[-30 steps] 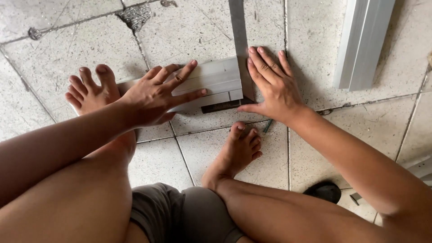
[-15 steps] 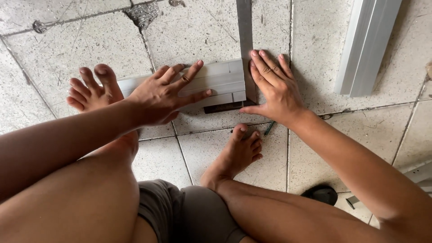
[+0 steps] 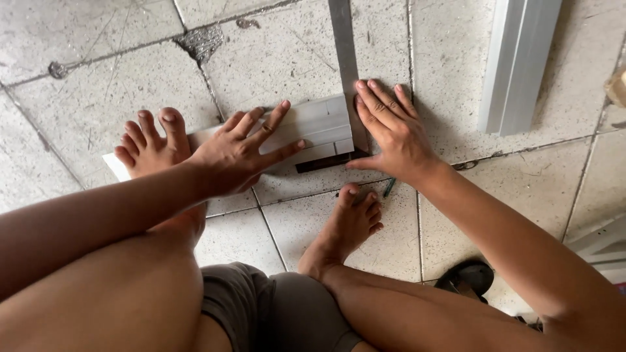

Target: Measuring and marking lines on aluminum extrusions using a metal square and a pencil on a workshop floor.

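**A:** So what's where, going left to right?

**B:** Far left is my left foot [image 3: 151, 140], toes planted on the left end of the pale ribbed aluminium profile piece [image 3: 313, 127] that lies flat on the speckled grey tile floor [image 3: 98, 85]. Right next to the foot my left hand [image 3: 238, 153] sits palm down on top of that same profile, fingers [image 3: 277, 117] spread out flat and fanned toward the right, not gripping anything, just pressing.

**A:** And the profile's right end?

**B:** It butts up against a long flat grey metal strip [image 3: 343, 45] that runs away from me up the floor, making an L-shaped corner. There's a dark slot on the near edge of the profile right at that corner. My right hand [image 3: 391, 133] is flat on the floor just beside the joint, fingers [image 3: 375, 104] held close together and laid straight, their left edge touching the strip and the profile's end. Thumb sticks out toward the left.

**A:** Anything else?

**B:** My right foot [image 3: 345, 225] is on the tile below the joint, a small teal thing peeking out beside its toes, can't tell what. Further right a white channel-shaped aluminium bar [image 3: 518, 62] lies well apart, and a black sandal [image 3: 466, 277] sits near my right forearm.
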